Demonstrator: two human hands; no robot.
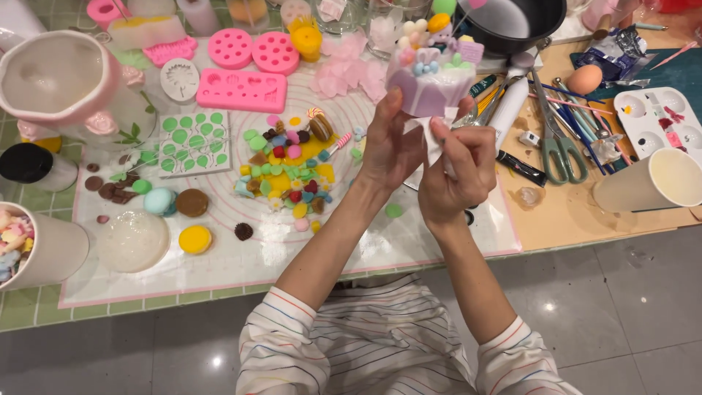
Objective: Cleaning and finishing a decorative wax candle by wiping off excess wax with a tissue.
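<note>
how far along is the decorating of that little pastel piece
Done: the pastel piece already carries small decorations on top. In hand: left hand holds it, right hand pinches a white tool beneath. Left: a heap of loose coloured bits lies unused on the mat.

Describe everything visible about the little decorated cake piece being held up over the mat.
The miniature cake has a pale lilac, petal-like base that looks like soft clay, topped with pastel balls, a small green piece and a purple block. It is held upright above the mat. The left hand grips its base; the right hand touches beneath with a white tool.
</note>
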